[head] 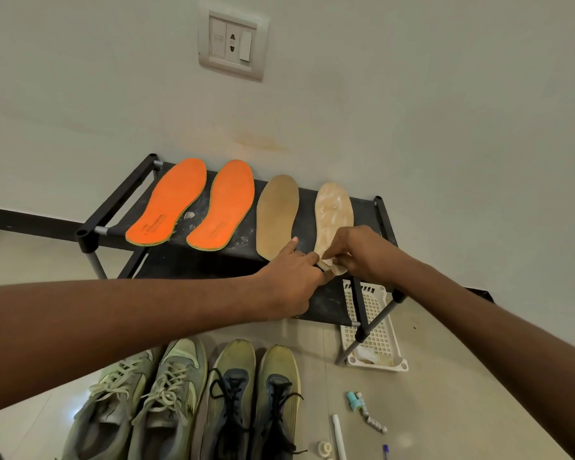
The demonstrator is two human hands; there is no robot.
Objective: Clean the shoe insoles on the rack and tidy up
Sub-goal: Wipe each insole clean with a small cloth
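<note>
Both hands meet at the heel of the pale insole, the rightmost on the rack. The right hand pinches that heel end; the left hand steadies it from beside, forefinger stretched toward the tan insole, probably to keep it from sliding. The pale insole looks blotched and whitish. Two orange insoles lie at the rack's left.

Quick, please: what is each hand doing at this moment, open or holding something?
Left hand: pinches the heel end of the pale insole, index finger straight.
Right hand: pinches the same heel end.
</note>
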